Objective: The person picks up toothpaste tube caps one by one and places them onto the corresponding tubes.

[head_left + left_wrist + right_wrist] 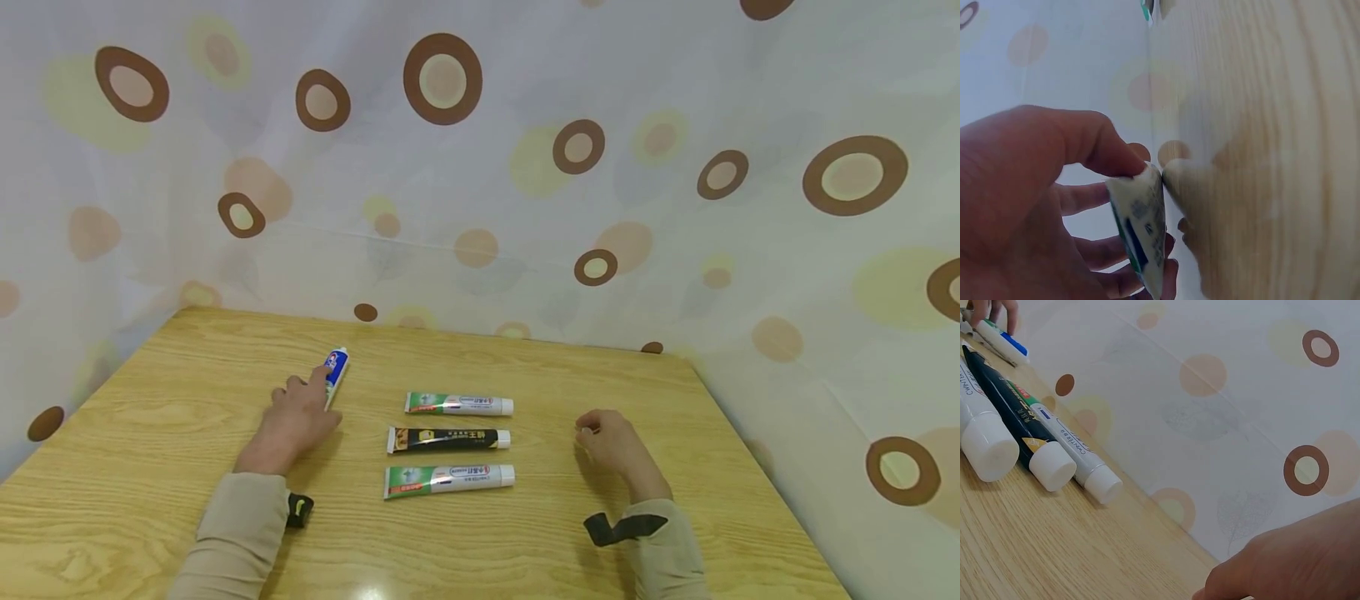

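My left hand (295, 417) pinches a blue and white toothpaste tube (337, 364) at the left of the table, its white cap pointing away from me. In the left wrist view the thumb lies on one side of this tube (1145, 219) near its flat end, the other fingers on the far side. To the right, my right hand (617, 446) hovers with loosely curled fingers and holds nothing. Between the hands lie a small green and white toothpaste tube (459, 405), a black toothpaste tube (448, 439) and a larger green and white toothpaste tube (450, 479).
All of this is on a light wood-grain table (547, 517). A white sheet (480, 192) patterned with brown and yellow circles hangs behind the table and along its sides. In the right wrist view the three lying tubes show white caps (1054, 466) turned to the right.
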Action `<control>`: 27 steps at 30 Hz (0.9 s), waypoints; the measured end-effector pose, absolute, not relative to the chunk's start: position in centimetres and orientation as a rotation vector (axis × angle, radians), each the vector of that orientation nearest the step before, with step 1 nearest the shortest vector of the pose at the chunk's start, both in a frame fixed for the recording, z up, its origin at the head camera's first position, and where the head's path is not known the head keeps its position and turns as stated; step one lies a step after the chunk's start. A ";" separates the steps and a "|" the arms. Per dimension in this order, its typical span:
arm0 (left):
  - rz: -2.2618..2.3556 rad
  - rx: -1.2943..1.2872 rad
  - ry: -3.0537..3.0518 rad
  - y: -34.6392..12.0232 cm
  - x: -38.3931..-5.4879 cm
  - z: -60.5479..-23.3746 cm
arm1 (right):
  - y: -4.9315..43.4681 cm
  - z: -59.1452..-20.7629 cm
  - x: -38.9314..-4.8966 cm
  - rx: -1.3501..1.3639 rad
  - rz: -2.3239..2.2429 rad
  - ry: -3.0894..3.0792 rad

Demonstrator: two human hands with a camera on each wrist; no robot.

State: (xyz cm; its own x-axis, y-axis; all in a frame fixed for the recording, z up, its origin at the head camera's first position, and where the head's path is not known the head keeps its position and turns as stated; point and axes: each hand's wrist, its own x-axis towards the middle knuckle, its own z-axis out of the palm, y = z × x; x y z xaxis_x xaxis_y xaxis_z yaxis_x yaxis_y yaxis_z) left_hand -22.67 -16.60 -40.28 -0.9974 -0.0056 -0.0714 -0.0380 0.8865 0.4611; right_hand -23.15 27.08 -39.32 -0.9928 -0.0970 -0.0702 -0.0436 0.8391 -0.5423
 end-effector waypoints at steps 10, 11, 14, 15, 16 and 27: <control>0.848 -0.055 2.882 -16.2 -22.8 -40.3 | 26.9 -39.0 -23.0 -0.118 -0.858 2.923; 0.849 -0.058 2.879 -16.2 -22.9 -40.3 | 26.9 -39.0 -22.9 -0.116 -0.854 2.924; 0.851 -0.060 2.866 -16.1 -23.0 -40.3 | 27.0 -39.1 -23.0 -0.114 -0.852 2.925; 0.859 -0.062 2.858 -16.1 -23.1 -40.3 | 27.0 -39.2 -23.0 -0.113 -0.853 2.926; 0.868 -0.064 2.851 -16.0 -23.1 -40.3 | 27.1 -39.2 -23.0 -0.110 -0.855 2.927; 1.028 0.011 2.879 -15.9 -23.1 -40.0 | 27.1 -39.2 -22.9 -0.068 -0.820 2.959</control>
